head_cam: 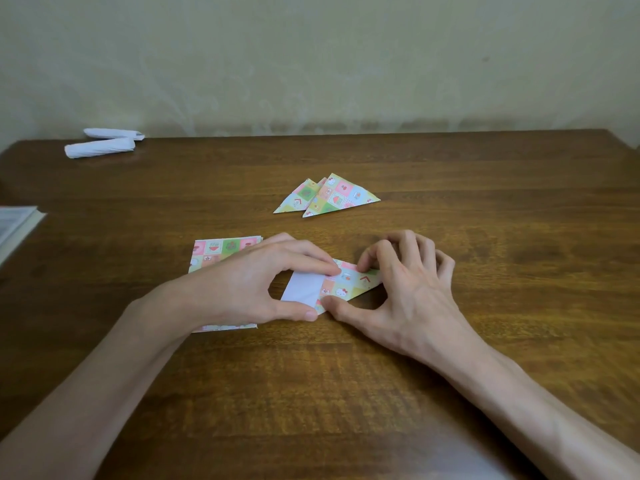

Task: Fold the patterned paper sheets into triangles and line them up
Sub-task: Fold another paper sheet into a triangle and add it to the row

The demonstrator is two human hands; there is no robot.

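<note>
- At the far left edge I see a pale printed booklet or pad, cut off by the frame, so I cannot tell exactly what it is.
- At the back left corner of the dark brown wooden table lie two white rolled papers, one just behind the other and near the cream wall.
- Left of centre sits a stack of flat square patterned paper sheets, printed in pink, green and yellow checks with small cartoon pictures. My left forearm crosses it and hides most of it, leaving only the far edge and a strip of the near edge in view.
- My left hand is over the right edge of that stack. Its forefinger lies on the far edge and its thumb on the near corner of a half-folded patterned sheet, a narrow hold across the paper's width.
- That sheet lies flat on the table at centre, just right of the stack. Its white underside shows between my left thumb and forefinger, with the printed flap folded over to a point on the right.
- Behind it, well apart toward the wall, lie folded patterned triangles, overlapping each other with their points away from me. I count at least two.
- My right hand is arched over the sheet's pointed end. Its fingers are curled, with the forefinger tip on the far edge and the thumb on the near edge, pinching the fold down.
</note>
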